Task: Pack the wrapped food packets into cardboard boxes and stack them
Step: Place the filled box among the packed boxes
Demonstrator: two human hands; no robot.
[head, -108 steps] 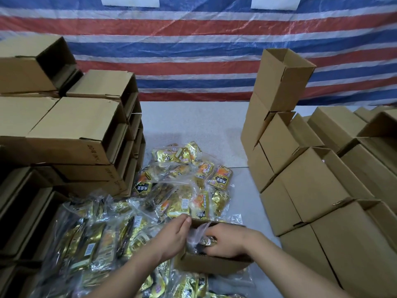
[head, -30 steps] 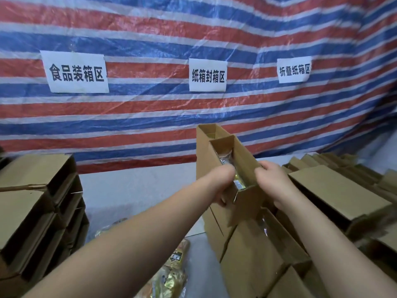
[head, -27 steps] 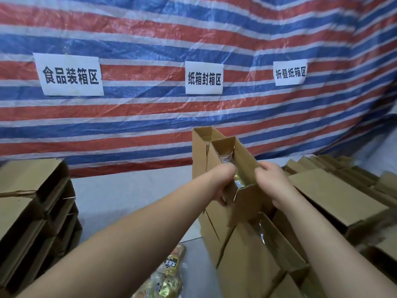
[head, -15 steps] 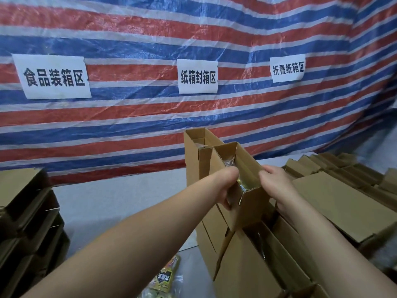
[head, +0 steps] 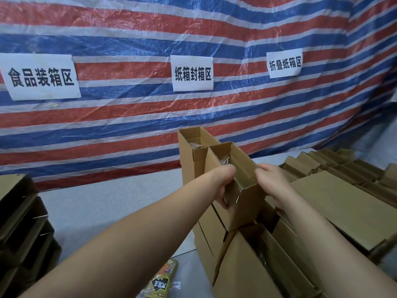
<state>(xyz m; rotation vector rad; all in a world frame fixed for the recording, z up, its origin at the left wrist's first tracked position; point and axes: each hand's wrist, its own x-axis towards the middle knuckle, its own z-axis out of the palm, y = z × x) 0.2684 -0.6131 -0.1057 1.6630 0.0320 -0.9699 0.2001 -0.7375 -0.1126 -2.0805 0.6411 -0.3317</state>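
Observation:
I hold an open cardboard box (head: 247, 203) between both hands, tilted, on top of the stack of boxes at centre right. My left hand (head: 223, 181) grips its left wall, fingers curled under the side. My right hand (head: 271, 183) pinches the right rim. A clear-wrapped food packet (head: 225, 161) shows inside the box. Behind it stands another open box (head: 190, 151). A lower open box (head: 247, 265) lies below the held one. One yellow food packet (head: 162, 280) lies on the table at the bottom edge.
Empty open boxes (head: 23, 229) are stacked at the left. More boxes and a flat cardboard face (head: 343, 203) fill the right. A grey table (head: 111, 203) runs between them. A red, white and blue striped tarp (head: 129, 117) with three paper signs hangs behind.
Since 3.6 s ago the box was lifted from the packet pile up onto the right stack. In the last second the box and hands sank slightly and the view shifted right.

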